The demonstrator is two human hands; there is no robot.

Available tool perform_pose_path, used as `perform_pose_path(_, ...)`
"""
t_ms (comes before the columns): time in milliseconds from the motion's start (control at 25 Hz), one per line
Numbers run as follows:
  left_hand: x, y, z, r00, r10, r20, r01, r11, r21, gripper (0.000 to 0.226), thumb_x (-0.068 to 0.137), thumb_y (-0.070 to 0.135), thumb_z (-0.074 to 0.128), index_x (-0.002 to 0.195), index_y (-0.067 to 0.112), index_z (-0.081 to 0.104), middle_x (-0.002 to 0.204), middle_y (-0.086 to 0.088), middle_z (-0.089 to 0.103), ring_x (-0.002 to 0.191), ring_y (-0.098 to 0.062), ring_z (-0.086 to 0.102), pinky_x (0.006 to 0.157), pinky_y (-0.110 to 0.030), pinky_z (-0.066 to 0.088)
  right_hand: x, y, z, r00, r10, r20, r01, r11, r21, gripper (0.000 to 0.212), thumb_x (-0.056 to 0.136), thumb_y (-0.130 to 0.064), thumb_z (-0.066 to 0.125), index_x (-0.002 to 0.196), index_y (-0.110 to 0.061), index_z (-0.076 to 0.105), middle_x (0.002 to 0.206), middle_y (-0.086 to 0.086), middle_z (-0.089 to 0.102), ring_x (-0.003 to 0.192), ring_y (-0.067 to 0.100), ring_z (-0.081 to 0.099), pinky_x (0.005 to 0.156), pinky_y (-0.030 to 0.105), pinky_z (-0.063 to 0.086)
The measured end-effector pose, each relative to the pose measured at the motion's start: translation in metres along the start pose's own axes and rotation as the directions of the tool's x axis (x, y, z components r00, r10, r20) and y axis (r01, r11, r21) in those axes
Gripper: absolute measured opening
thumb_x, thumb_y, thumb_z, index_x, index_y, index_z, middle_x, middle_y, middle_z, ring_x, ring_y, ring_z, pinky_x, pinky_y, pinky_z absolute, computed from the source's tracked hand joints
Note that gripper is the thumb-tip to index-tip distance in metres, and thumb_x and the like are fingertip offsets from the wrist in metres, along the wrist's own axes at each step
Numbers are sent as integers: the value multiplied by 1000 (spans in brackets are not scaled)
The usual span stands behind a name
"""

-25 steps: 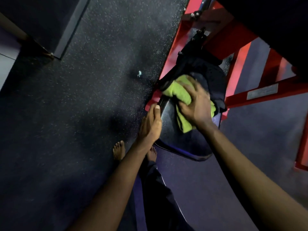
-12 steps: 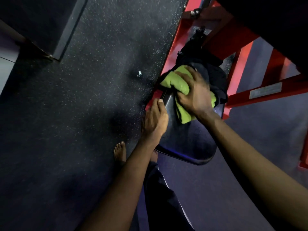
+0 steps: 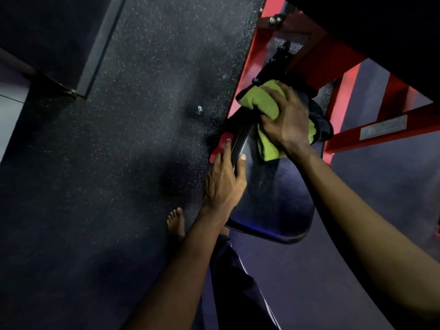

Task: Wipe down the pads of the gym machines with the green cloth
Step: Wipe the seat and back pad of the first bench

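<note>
Right hand (image 3: 287,125) presses a bunched green cloth (image 3: 258,102) onto the black seat pad (image 3: 276,198); left hand (image 3: 223,181) grips the pad's left edge.

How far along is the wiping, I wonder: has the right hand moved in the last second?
Yes. The right hand and green cloth slid up the pad, toward the red frame.
</note>
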State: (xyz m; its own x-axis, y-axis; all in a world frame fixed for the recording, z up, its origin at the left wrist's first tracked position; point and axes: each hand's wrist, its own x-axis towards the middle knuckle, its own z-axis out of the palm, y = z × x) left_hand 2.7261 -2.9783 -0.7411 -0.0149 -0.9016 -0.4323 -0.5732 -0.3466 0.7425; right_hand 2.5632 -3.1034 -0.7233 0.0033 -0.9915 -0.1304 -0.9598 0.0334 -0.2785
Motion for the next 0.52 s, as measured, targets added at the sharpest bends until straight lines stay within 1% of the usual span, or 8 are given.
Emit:
perform_pose_path(40, 1, 0, 1, 999, 31, -14, -31, 999, 12, 65, 100, 50, 35, 157, 18, 28, 152, -12, 46, 130, -31, 53, 103, -44, 48, 2, -5, 0, 1000, 19, 0, -19, 1000, -6, 66, 78, -51, 53, 142, -34, 58, 156, 1, 46, 143, 29, 42, 113, 54, 37)
perform_pose_path(80, 0, 0, 2, 998, 51, -24, -51, 999, 10, 65, 101, 48, 37, 157, 15, 29, 153, -12, 45, 133, -30, 51, 105, -43, 47, -4, -9, -1, 1000, 0, 11, 0, 1000, -16, 65, 79, -53, 52, 140, -33, 59, 156, 2, 45, 145, 30, 40, 113, 53, 36)
perform_pose_path(120, 1, 1, 1, 998, 64, -29, -64, 998, 3, 65, 101, 46, 38, 156, 14, 30, 154, -13, 44, 135, -30, 49, 107, -42, 45, -14, -10, -2, 997, -60, 44, 61, 998, -30, 65, 79, -55, 52, 140, -32, 59, 156, 2, 44, 146, 32, 37, 112, 53, 34)
perform_pose_path(200, 0, 2, 1, 998, 60, -28, -60, 998, -8, 63, 102, 45, 40, 156, 14, 31, 156, -12, 41, 137, -29, 47, 108, -39, 42, -33, -4, -3, 970, -200, 141, 208, 977, -50, 63, 82, -54, 52, 141, -35, 58, 158, 2, 43, 149, 32, 32, 112, 53, 31)
perform_pose_path(240, 0, 2, 1, 998, 55, -26, -56, 998, -15, 62, 103, 45, 41, 157, 16, 30, 156, -11, 41, 137, -29, 47, 106, -37, 42, -26, 1, -7, 956, -238, 173, 250, 967, -51, 62, 82, -53, 53, 142, -37, 56, 158, 0, 43, 149, 31, 33, 113, 53, 31)
perform_pose_path(280, 0, 2, 1, 998, 57, -22, -58, 998, -16, 62, 104, 44, 43, 157, 18, 29, 157, -10, 40, 136, -28, 48, 105, -36, 43, -11, 3, -9, 955, -244, 170, 256, 965, -52, 62, 82, -51, 55, 142, -38, 56, 158, -1, 43, 148, 30, 34, 113, 51, 30)
perform_pose_path(400, 0, 0, 1, 999, 51, -15, -51, 999, -14, 63, 104, 45, 43, 159, 22, 25, 156, -9, 41, 133, -28, 51, 103, -38, 46, 21, -2, -6, 990, -117, 81, 120, 992, -44, 61, 81, -45, 60, 141, -35, 57, 154, 0, 47, 142, 28, 42, 112, 48, 34)
perform_pose_path(520, -1, 0, 1, 997, 64, -33, -64, 998, -4, 62, 104, 46, 44, 158, 19, 27, 155, -10, 42, 134, -27, 50, 105, -37, 45, -15, 7, 0, 997, 56, -55, -54, 998, 35, 62, 83, -45, 59, 144, -35, 55, 157, 0, 45, 144, 27, 41, 114, 47, 36)
